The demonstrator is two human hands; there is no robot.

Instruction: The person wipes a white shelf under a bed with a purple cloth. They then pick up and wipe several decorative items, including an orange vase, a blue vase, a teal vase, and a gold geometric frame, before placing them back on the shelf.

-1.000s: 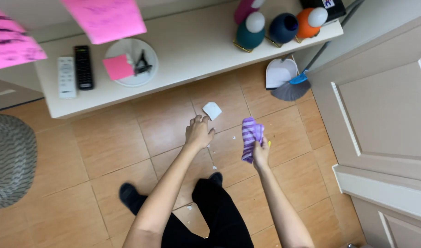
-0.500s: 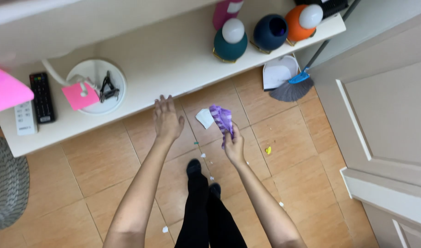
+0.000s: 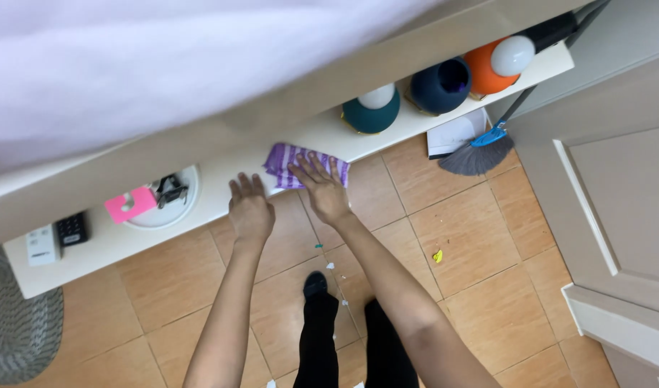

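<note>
At the far left a grey woven rug (image 3: 17,334) lies on the tiled floor (image 3: 178,287). Above it runs a long white shelf (image 3: 92,251), carrying a white remote (image 3: 42,245) beside a black remote (image 3: 72,228), then a round white dish (image 3: 165,208) with a pink piece (image 3: 130,205) and a dark clip on it. The left hand (image 3: 249,210) rests at the shelf's front edge, its fingers released and spread, holding nothing. Just to its right, the right hand (image 3: 322,188) presses flat on a purple striped cloth (image 3: 290,162) lying on the shelf, fingers splayed rather than clenched. Further right stand a teal pot (image 3: 372,115), a navy pot (image 3: 438,85) and an orange pot (image 3: 487,70). A grey broom (image 3: 479,154) leans below them.
</note>
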